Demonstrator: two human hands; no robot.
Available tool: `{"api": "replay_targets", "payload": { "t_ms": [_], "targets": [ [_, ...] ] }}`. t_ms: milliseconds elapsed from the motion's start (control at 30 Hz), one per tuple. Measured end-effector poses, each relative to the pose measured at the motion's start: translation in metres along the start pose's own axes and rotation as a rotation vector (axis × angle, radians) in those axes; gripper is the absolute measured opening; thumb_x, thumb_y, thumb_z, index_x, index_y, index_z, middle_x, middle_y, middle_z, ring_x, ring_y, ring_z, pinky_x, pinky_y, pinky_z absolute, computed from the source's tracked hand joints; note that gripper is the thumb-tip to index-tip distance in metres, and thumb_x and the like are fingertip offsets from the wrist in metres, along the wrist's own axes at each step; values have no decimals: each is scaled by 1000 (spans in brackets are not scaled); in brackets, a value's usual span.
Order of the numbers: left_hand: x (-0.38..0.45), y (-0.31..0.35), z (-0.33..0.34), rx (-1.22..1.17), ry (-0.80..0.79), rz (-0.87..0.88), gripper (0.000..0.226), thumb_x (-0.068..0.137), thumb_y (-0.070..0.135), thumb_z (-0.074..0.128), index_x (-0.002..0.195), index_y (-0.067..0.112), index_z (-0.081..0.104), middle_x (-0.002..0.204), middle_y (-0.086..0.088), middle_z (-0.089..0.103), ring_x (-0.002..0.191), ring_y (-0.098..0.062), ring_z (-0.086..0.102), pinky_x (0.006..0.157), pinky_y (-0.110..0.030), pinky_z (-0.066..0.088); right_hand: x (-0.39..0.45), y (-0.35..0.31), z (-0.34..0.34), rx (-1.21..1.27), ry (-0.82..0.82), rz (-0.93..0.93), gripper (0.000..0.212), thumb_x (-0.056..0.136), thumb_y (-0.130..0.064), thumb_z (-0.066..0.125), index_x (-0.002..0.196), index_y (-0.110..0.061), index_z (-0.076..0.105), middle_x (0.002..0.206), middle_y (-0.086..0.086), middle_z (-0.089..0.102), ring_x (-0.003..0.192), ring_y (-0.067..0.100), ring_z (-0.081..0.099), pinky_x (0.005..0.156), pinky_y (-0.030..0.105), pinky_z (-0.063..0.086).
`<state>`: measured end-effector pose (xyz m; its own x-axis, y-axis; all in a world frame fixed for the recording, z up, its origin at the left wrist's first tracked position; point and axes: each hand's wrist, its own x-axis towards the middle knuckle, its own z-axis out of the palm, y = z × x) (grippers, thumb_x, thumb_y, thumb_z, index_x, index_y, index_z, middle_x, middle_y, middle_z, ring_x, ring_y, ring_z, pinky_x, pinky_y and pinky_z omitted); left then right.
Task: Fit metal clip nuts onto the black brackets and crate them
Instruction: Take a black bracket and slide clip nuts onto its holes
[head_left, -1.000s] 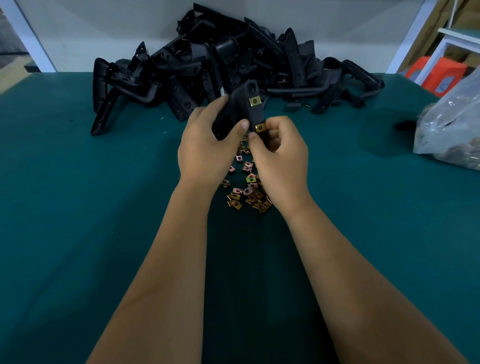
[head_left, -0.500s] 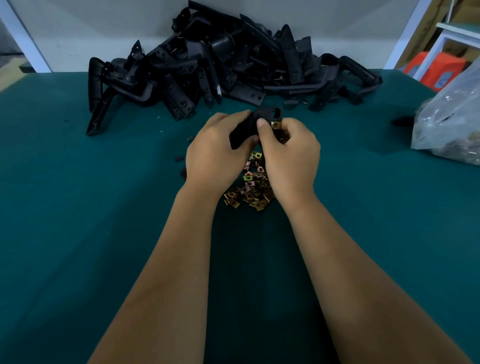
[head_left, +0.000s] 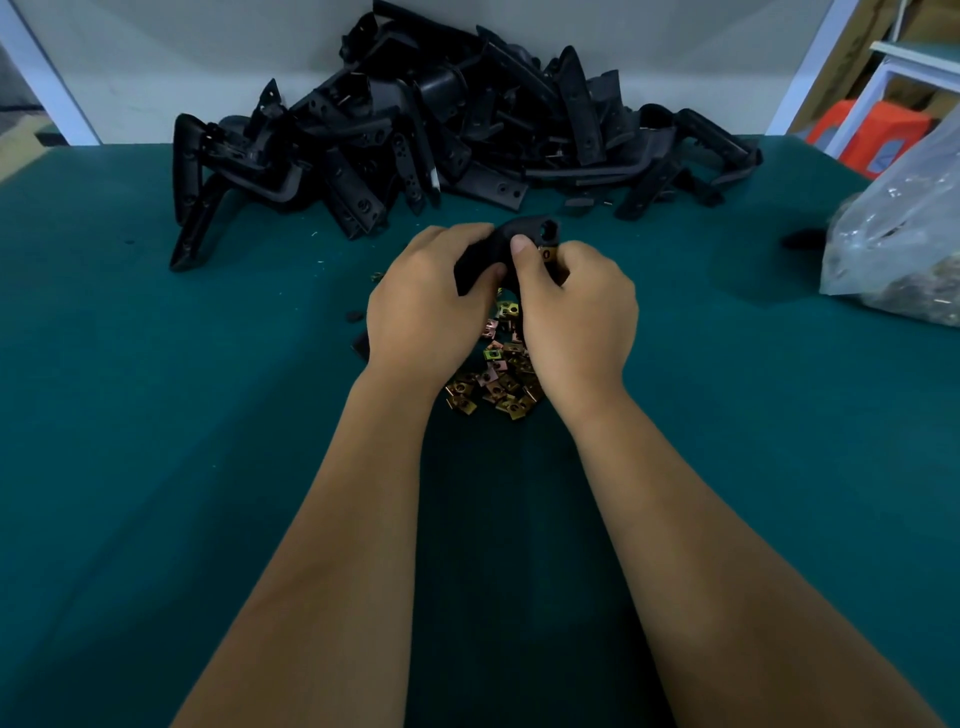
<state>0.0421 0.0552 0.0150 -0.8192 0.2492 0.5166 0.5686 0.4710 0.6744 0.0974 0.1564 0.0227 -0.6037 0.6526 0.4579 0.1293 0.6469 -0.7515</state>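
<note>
On the green tabletop (head_left: 156, 467), left hand (head_left: 423, 306) grips a black bracket (head_left: 511, 241) while right hand (head_left: 576, 312) fingers pinch a clip nut (head_left: 546, 254) against it.

Two hands (head_left: 498, 317), one plastic bag (head_left: 904, 234), one bracket heap (head_left: 441, 135) (pieces uncountable), many clip nuts (head_left: 493, 384).

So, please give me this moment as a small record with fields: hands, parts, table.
left hand: grips held bracket
right hand: holds same bracket; pinches clip nut at its end
loose clip nuts: small heap under the hands
bracket pile: far edge of table
plastic bag: right side
table: green cover
</note>
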Motion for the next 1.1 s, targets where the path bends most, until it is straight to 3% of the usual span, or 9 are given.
{"api": "replay_targets", "payload": {
  "t_ms": [133, 233, 367, 467, 533, 733, 900, 1000, 1100],
  "targets": [
    [1, 3, -4, -34, 10, -11, 32, 93, 28, 63, 126, 28, 65, 117, 12, 64, 108, -6, 57, 89, -28, 46, -3, -4, 0, 130, 32, -49, 47, 93, -42, 61, 60, -17, 40, 53, -8, 41, 51, 9, 37, 50, 26, 26],
    [3, 5, -9, -100, 51, -75, 30, 95, 26, 60, 125, 30, 64, 118, 12, 64, 111, -8, 58, 95, -36, 49, -6, -8, -1, 399, -43, -42, 39, 97, -33, 59, 61, -23, 45, 54, -14, 45, 55, 2, 41, 55, 17, 31],
    [12, 2, -22, -205, 119, -172, 32, 99, 22, 53, 129, 26, 62, 119, 6, 64, 111, -8, 58, 97, -37, 49, -10, -11, 0, 647, -73, 40, 23, 99, -30, 47, 79, -25, 57, 72, -9, 53, 68, 1, 49, 65, 17, 42],
    [15, -4, -33, -356, 217, -213, 27, 101, 15, 49, 124, 19, 63, 108, 12, 64, 94, 10, 58, 84, -12, 49, -10, -9, 0, 621, -133, 71, 18, 98, -33, 45, 86, -31, 57, 78, 2, 56, 70, 14, 53, 65, 26, 45],
    [17, -9, -40, -467, 290, -280, 25, 103, 15, 48, 122, 17, 64, 103, 13, 63, 87, 8, 58, 78, -8, 46, -9, -6, 0, 592, -154, 72, 18, 100, -29, 46, 88, -30, 58, 77, 5, 56, 68, 16, 53, 63, 26, 45],
    [22, -25, -47, -946, 402, -595, 30, 105, 11, 43, 130, 9, 59, 97, 5, 62, 86, -6, 58, 81, -19, 51, -9, -2, 6, 486, -214, 50, 13, 96, -33, 46, 95, -33, 59, 77, 8, 63, 71, 22, 60, 65, 34, 49],
    [27, -21, -39, -1328, 444, -789, 16, 103, 6, 45, 90, 10, 53, 84, -3, 61, 71, -15, 63, 64, -36, 60, -7, 3, 10, 427, -234, 32, 23, 101, -19, 41, 102, -31, 61, 78, -10, 63, 70, 15, 63, 66, 31, 51],
    [23, -18, -33, -1561, 446, -811, 8, 100, -1, 49, 104, 0, 55, 97, -16, 65, 84, -26, 68, 71, -41, 62, -5, 4, 11, 418, -222, 56, 28, 99, -10, 40, 109, -25, 62, 81, -10, 65, 69, 16, 64, 64, 26, 52],
    [19, -14, -25, -1698, 424, -797, 18, 95, -8, 52, 113, -4, 55, 93, -20, 70, 78, -28, 74, 68, -38, 62, -3, 3, 10, 451, -224, 88, 22, 95, -9, 51, 109, -20, 64, 88, -5, 68, 75, 16, 66, 71, 26, 53]
  ]
}}
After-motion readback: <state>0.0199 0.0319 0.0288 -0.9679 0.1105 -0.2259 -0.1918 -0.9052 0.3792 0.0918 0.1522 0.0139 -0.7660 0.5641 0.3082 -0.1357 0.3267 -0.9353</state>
